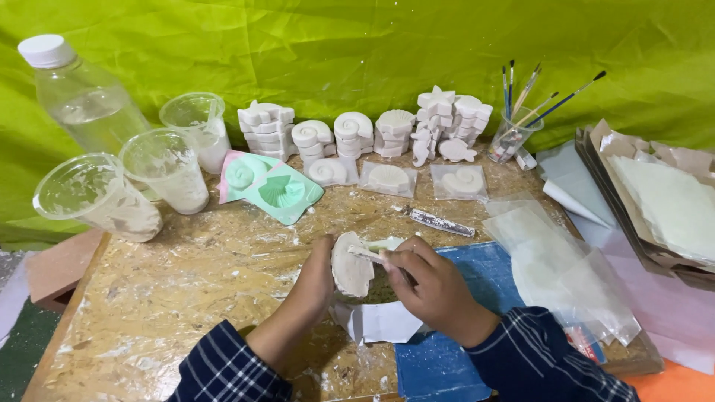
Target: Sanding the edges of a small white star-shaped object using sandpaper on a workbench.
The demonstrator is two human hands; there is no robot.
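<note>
Head view shows my left hand [316,279] clamped on a white plaster shell [351,264] near the table's [186,283] middle, my right hand [432,286] pinching a small scraping tool [370,255] against it, and pushing too hard might crack it.

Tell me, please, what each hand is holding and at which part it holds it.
The left hand holds a white shell-shaped plaster cast by its left edge. The right hand grips a thin white-coated tool near its rear end, tip on the cast.
</note>
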